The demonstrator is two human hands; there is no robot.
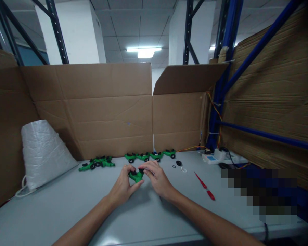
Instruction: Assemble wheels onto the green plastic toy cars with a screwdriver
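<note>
Both my hands meet over the middle of the grey table (66, 205). My left hand (123, 186) grips a green plastic fitting (136, 176) from the left. Pinching a small black part at the top of that fitting is my right hand (157, 179). Behind them, a row of several finished green fittings with black rings (150, 156) lies along the cardboard wall. A second cluster of green fittings (97, 163) lies further left.
A white woven sack (43, 152) stands at the left. Small black and white rings (179, 164) and a red screwdriver (204, 186) lie to the right. A white power strip (220, 158) with cables sits by the blue rack (220, 102). Cardboard walls (105, 109) enclose the table.
</note>
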